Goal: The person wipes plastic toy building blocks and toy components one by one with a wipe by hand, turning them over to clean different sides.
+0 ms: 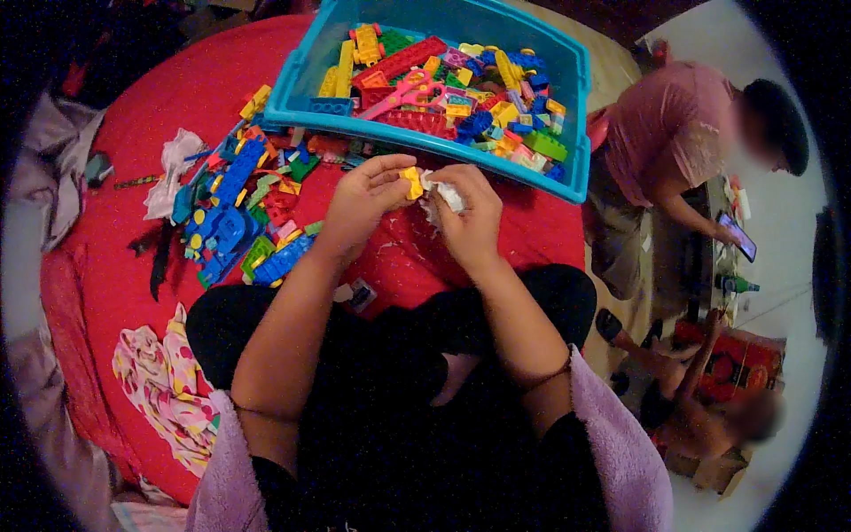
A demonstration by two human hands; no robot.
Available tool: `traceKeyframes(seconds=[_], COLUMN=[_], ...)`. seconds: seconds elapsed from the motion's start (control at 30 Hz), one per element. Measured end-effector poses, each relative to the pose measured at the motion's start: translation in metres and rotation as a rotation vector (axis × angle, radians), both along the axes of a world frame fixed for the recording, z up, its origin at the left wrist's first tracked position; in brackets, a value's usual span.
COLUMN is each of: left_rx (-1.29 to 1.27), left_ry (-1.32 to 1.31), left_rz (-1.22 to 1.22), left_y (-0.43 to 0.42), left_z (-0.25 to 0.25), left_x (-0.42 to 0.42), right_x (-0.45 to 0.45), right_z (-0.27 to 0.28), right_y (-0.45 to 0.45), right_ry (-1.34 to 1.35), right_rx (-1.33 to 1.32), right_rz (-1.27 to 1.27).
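Note:
Between the fingers of my left hand (365,199) is a small yellow brick (411,183). My right hand (470,213), close beside it, pinches a crumpled white tissue (449,197), which reaches toward the brick. Both hands are over the red cloth (390,248), just in front of a blue bin (425,140). Mixed toy bricks fill the bin, and pink scissors (401,96) lie on top of them. Left of my hands, a pile of loose bricks (232,226) is spread over the cloth.
A patterned cloth (160,381) lies at the lower left, and a crumpled pale wrapper (170,173) farther up. On the right, a person in a pink shirt (674,124) bends over a phone (737,238). Another person (700,417) is at the lower right, near a green bottle (736,284).

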State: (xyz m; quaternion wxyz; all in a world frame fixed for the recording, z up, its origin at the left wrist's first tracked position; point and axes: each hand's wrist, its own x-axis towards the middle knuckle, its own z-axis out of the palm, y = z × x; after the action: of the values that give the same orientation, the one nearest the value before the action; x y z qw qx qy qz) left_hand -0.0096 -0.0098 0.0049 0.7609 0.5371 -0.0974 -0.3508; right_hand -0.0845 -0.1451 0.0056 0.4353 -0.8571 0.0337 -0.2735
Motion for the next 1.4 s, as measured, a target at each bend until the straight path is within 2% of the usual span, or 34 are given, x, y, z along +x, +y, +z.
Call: traceKeyframes(seconds=[0.1, 0.23, 0.33, 0.4, 0.63, 0.7, 0.83, 0.9, 1.03, 1.1, 1.17, 1.23, 1.27, 1.33, 1.4], left_rx=[0.008, 0.020, -0.002, -0.012, -0.117, -0.142, -0.150, -0.043, -0.047, -0.046, -0.039, -0.031, -0.016, -0.008, -0.013], left_ry=[-0.049, -0.052, -0.027, 0.015, 0.105, 0.129, 0.141, 0.025, 0.000, -0.009, -0.050, -0.089, -0.113, -0.177, -0.166], left_rz=[-0.004, 0.005, 0.050, 0.104, 0.142, 0.130, 0.006, -0.038, -0.036, 0.126, 0.116, 0.109, -0.022, -0.223, -0.152], left_y=[0.000, 0.001, 0.000, -0.001, -0.003, -0.002, 0.001, 0.000, 0.000, 0.003, 0.004, 0.006, 0.006, 0.006, 0.005], left_z=[-0.004, -0.004, -0.006, -0.005, -0.002, 0.001, 0.004, 0.001, 0.001, -0.003, -0.003, -0.003, -0.004, -0.001, -0.002], left_x=[0.001, 0.000, 0.000, -0.002, -0.001, -0.001, 0.001, 0.001, 0.000, 0.005, 0.009, 0.011, 0.011, 0.010, 0.010], right_x=[-0.003, -0.005, -0.005, -0.006, -0.003, -0.002, -0.003, -0.001, -0.003, -0.005, -0.002, 0.000, 0.000, -0.001, -0.001], right_z=[0.004, 0.002, 0.000, 0.003, -0.003, -0.001, 0.001, 0.003, 0.001, 0.000, -0.003, -0.003, -0.004, -0.005, 0.004], right_y=[0.004, 0.012, 0.012, 0.012, 0.010, 0.009, 0.004, 0.004, 0.012, 0.013, 0.011, 0.008, 0.008, 0.007, 0.004], right_ry=[-0.041, -0.038, -0.027, -0.076, -0.161, -0.140, -0.085, -0.094, -0.075, -0.014, 0.010, 0.244, 0.246, 0.421, 0.500], right_rx=[-0.011, -0.071, -0.131, -0.267, -0.285, -0.114, -0.042, 0.024, 0.062, -0.005, -0.005, 0.094, 0.094, 0.454, 0.484], right_rz=[-0.055, 0.020, 0.016, 0.029, 0.048, 0.036, -0.035, -0.073, -0.014, 0.053, 0.060, 0.043, 0.044, 0.186, 0.157])
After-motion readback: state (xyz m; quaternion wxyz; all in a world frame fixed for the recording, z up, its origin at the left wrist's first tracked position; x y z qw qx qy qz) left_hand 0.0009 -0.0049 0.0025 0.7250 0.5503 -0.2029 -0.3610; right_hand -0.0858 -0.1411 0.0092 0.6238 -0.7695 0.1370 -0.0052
